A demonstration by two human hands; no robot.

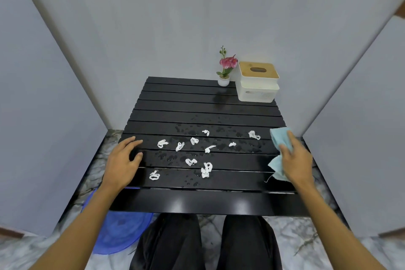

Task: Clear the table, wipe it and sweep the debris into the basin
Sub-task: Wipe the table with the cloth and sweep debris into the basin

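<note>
Cloth [280, 149] in right hand [295, 160] grip; left hand [123, 160] spread, empty, on table [197, 201].

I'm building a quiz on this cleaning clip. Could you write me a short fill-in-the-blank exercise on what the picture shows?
1. The right hand holds a light blue ____.
2. The blue basin sits on the floor beside the table's near ____ corner.
3. The potted flower stands directly to the left of the ____.
4. White paper scraps lie among drops of ____ on the black slatted table.

Missing words: cloth; left; tissue box; water
</note>
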